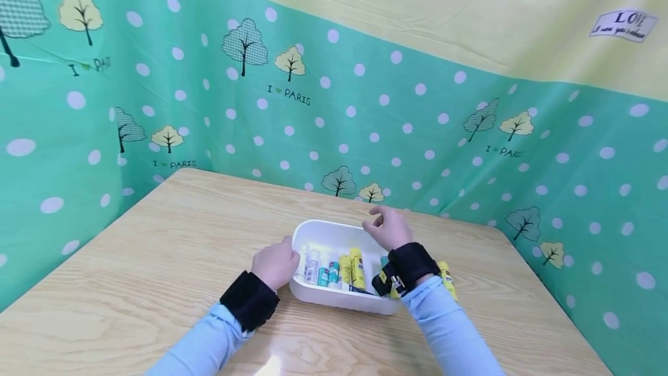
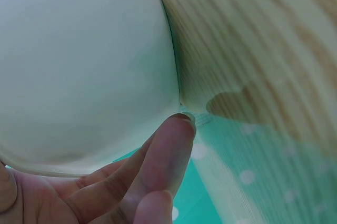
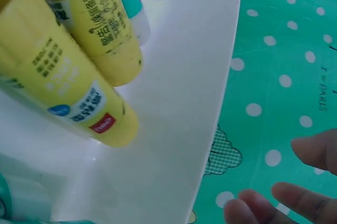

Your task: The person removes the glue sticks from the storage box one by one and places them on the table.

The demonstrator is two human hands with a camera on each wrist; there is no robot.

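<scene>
A white tub stands on the wooden table and holds several glue sticks, yellow and white-teal. My left hand holds the tub's left end, thumb at the rim. In the left wrist view its fingers lie round the tub's rounded wall, with a fingertip down on the table. My right hand hovers over the tub's far right rim, fingers loosely spread and holding nothing. The right wrist view shows two yellow glue sticks lying inside the tub, with my fingertips beyond the rim.
One more yellow glue stick lies on the table just right of the tub, beside my right wrist. Green dotted cloth walls in the table at the back, left and right. Bare wood lies to the left and in front.
</scene>
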